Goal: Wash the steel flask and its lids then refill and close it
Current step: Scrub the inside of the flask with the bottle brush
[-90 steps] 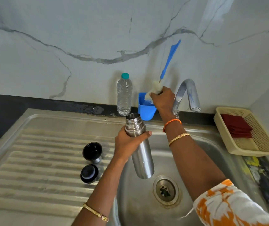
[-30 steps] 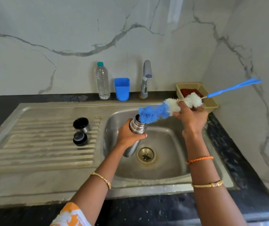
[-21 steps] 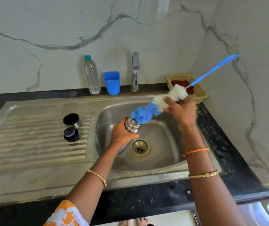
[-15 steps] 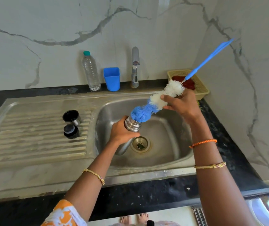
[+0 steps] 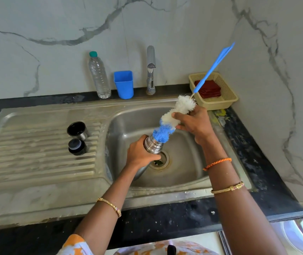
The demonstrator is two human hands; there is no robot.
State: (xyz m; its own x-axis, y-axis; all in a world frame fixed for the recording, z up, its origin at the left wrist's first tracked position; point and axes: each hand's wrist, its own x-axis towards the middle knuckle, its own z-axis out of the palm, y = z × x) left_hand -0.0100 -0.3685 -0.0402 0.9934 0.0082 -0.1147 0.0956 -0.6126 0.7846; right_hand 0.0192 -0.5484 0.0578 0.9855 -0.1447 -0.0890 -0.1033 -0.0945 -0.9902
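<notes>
Scrubbing the flask (image 5: 151, 144) is the step in hand, I'd say, and it's only just getting going. The left hand (image 5: 139, 155) has its fingers wrapped round the flask just under the neck, holding it tilted over the sink (image 5: 187, 162) bowl with the mouth aimed up toward 1 o'clock. That tilt makes sense: it lines the opening up with the brush (image 5: 172, 116) coming in from that side, and any drips land in the bowl by the drain (image 5: 159, 160).

The right hand (image 5: 194, 124) is pinching the brush by the white bristles, not by the long blue handle sticking out toward 1 o'clock. My guess is that choking up close gives better aim for getting the fluffy head into a narrow mouth. The blue tip looks to be right at the opening, maybe a bit inside; can't tell how deep.

Both lids (image 5: 77, 138) sit on the drainboard at 9 o'clock from the flask, one behind the other, close together, parked out of the way and not washed yet as far as I can judge. Tap (image 5: 150, 70) at 12 o'clock shows no water running. Water bottle (image 5: 99, 76) and blue cup (image 5: 124, 84) stand left of it, probably the refill supply. Basket (image 5: 215, 91) sits in the corner at 2 o'clock.
</notes>
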